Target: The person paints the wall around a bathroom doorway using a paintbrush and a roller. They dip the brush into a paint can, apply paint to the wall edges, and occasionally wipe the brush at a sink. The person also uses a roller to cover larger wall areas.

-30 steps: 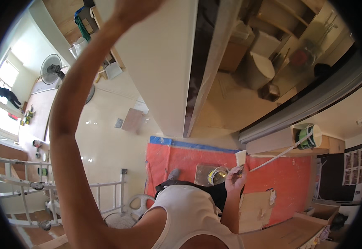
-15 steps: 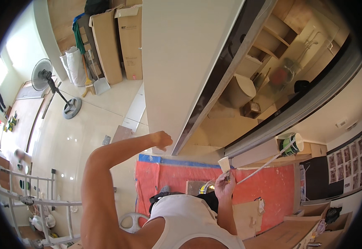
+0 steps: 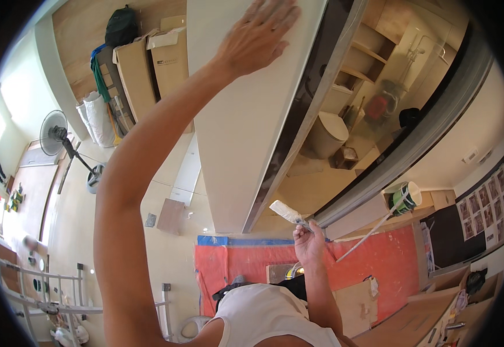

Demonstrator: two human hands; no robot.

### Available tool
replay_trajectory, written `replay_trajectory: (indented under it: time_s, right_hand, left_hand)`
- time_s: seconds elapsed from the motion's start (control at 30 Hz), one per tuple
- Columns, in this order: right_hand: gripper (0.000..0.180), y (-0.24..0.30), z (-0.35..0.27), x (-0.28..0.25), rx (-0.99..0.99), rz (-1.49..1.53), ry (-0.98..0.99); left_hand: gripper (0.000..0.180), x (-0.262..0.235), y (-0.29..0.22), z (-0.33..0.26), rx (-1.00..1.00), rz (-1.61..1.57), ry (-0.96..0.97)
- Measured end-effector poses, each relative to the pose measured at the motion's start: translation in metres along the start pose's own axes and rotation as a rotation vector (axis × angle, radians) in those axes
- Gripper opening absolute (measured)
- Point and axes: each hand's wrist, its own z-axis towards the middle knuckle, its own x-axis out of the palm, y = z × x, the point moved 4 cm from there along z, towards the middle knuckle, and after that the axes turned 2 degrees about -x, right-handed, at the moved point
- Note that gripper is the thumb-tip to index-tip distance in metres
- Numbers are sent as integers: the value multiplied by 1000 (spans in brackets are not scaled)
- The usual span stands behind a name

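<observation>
High up, my left hand [image 3: 260,34] lies with fingers stretched out against the pale wall face [image 3: 246,133], its palm side toward the surface. Lower and to the right, my right hand [image 3: 310,243] is closed around the handle of a paintbrush [image 3: 288,213]. The brush's flat, whitish head points up and left, close to the bottom of the dark door frame [image 3: 263,202] and apart from the wall face. Most of the handle is hidden by my fingers.
Red floor sheeting [image 3: 391,254] with a blue strip [image 3: 252,240] lies below me. A standing fan [image 3: 58,134], cardboard boxes [image 3: 171,61] and a metal ladder [image 3: 67,277] are to the left. A green-and-white bucket [image 3: 405,196] stands right; a toilet [image 3: 328,136] shows through the doorway.
My left hand has risen from the wall's lower edge, where it was curled, and is now spread high on the wall. The brush in my right hand has tilted left and moved up slightly.
</observation>
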Motion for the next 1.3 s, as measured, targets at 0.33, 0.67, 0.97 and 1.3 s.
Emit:
replay_trajectory:
  time_s: [0.33,0.67,0.97,1.3]
  right_hand:
    - [14,38,-33,-67,-138,140,-145]
    - [19,59,-93,-115,-178,157,-229]
    - [21,-17,-38,-83,-120,86,50]
    - [34,-6,-75,-83,-20,134,-125]
  left_hand:
    - [81,149,-163,-226,223,-30,164]
    - [33,195,-302,-509,87,-832,1446]
    - [32,101,-305,-494,-648,-1606,1178]
    - [64,-12,-444,-291,-721,-1969,981]
